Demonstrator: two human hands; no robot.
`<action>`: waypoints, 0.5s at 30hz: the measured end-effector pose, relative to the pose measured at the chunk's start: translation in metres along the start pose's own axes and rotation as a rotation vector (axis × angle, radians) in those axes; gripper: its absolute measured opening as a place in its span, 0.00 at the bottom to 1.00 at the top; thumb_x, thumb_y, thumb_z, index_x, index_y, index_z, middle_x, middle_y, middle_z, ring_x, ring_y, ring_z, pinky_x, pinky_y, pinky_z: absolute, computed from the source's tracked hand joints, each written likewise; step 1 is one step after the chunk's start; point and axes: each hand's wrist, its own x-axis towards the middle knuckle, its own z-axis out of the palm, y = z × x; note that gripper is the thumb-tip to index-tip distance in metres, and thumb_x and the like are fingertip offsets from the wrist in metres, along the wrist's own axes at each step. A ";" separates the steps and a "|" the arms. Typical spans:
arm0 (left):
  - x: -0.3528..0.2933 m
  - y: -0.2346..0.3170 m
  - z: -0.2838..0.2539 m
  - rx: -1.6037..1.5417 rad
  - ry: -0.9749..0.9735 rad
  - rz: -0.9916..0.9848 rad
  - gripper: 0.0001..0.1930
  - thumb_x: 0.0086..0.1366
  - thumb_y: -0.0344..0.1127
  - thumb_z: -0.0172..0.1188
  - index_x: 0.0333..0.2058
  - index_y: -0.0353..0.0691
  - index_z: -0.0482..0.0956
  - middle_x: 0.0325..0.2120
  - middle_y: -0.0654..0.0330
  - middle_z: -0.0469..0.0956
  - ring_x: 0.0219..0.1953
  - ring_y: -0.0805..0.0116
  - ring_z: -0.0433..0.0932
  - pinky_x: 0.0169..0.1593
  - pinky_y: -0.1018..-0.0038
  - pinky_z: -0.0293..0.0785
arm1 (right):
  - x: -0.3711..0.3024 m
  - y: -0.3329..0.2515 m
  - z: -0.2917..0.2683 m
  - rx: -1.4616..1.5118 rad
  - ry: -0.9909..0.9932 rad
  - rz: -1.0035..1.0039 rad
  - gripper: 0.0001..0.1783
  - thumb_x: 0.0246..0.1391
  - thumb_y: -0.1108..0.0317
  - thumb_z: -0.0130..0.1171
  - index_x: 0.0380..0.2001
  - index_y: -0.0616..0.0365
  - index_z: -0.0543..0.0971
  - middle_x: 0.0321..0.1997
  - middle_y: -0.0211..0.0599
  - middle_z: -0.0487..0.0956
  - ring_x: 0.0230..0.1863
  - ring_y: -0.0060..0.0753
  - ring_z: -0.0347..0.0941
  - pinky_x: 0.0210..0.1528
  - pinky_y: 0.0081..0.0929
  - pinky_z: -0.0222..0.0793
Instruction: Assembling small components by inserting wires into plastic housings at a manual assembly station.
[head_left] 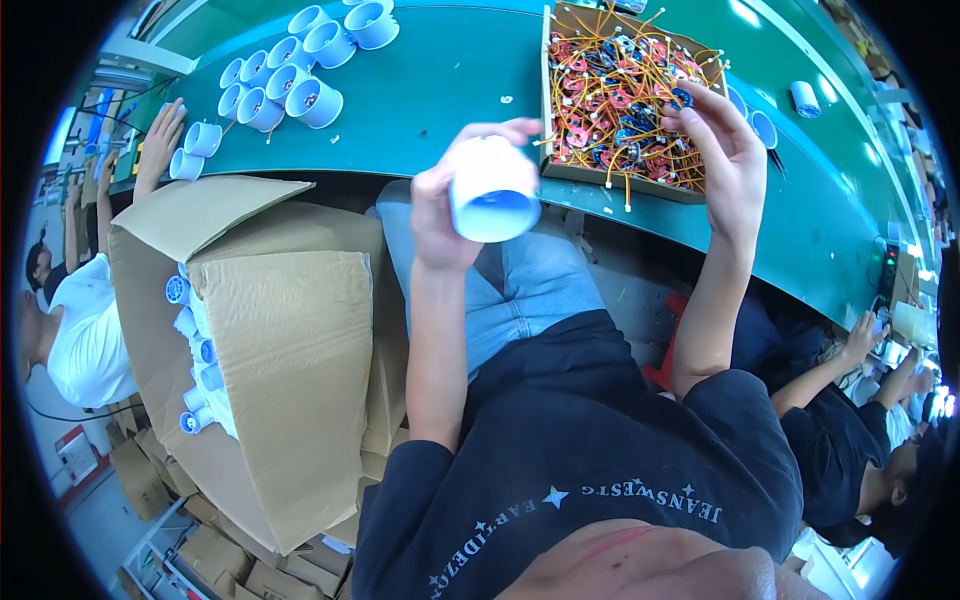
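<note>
My left hand [440, 215] is wrapped round a white plastic cup-shaped housing [492, 190], its open end tilted toward me over my lap. My right hand [735, 155] pinches a small dark round part [682, 98] between thumb and fingers, above the right side of a shallow cardboard box [548, 95]. Heaped in that box are red and dark-blue discs [620, 98] with tangled orange-yellow wires and small white connectors. The held housing hangs in front of the table edge, apart from the box.
Several similar housings [325, 45] stand at the back left of the green table [440, 75]; more lie right of the box, including one housing [804, 98]. A large open carton [290, 370] holding white parts stands at my left. Co-workers sit on both sides; one's hand [160, 140] rests near the housings.
</note>
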 end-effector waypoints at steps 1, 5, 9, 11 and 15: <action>0.011 0.005 0.011 0.193 -0.037 -0.057 0.28 0.63 0.50 0.49 0.53 0.31 0.68 0.56 0.45 0.67 0.47 0.61 0.74 0.47 0.71 0.72 | -0.001 -0.001 0.002 0.029 -0.027 0.014 0.17 0.59 0.77 0.56 0.51 0.70 0.73 0.42 0.42 0.80 0.44 0.27 0.78 0.49 0.22 0.73; 0.051 -0.004 0.052 0.710 -0.068 -0.129 0.23 0.62 0.46 0.50 0.48 0.33 0.71 0.49 0.50 0.72 0.42 0.68 0.74 0.47 0.76 0.69 | -0.007 -0.005 0.012 0.092 -0.046 0.003 0.16 0.59 0.77 0.55 0.50 0.70 0.74 0.41 0.40 0.80 0.43 0.27 0.78 0.49 0.21 0.73; 0.062 -0.013 0.062 0.839 -0.056 -0.254 0.19 0.62 0.43 0.50 0.46 0.35 0.71 0.41 0.57 0.74 0.41 0.74 0.72 0.46 0.79 0.67 | -0.008 -0.006 0.007 0.080 -0.050 -0.020 0.15 0.59 0.77 0.55 0.49 0.71 0.74 0.41 0.39 0.79 0.42 0.26 0.78 0.47 0.21 0.74; 0.061 -0.009 0.059 0.696 -0.009 -0.259 0.16 0.64 0.40 0.52 0.45 0.34 0.70 0.38 0.58 0.73 0.43 0.73 0.72 0.49 0.77 0.67 | -0.009 -0.004 0.005 0.066 -0.053 -0.024 0.15 0.58 0.77 0.55 0.49 0.71 0.73 0.41 0.39 0.79 0.41 0.26 0.79 0.47 0.21 0.74; 0.062 -0.009 0.061 0.662 0.003 -0.260 0.15 0.65 0.38 0.53 0.45 0.34 0.69 0.37 0.59 0.72 0.42 0.73 0.71 0.49 0.76 0.67 | -0.011 -0.001 0.007 -0.174 -0.022 -0.020 0.15 0.59 0.78 0.54 0.49 0.71 0.73 0.45 0.42 0.77 0.43 0.26 0.78 0.48 0.22 0.73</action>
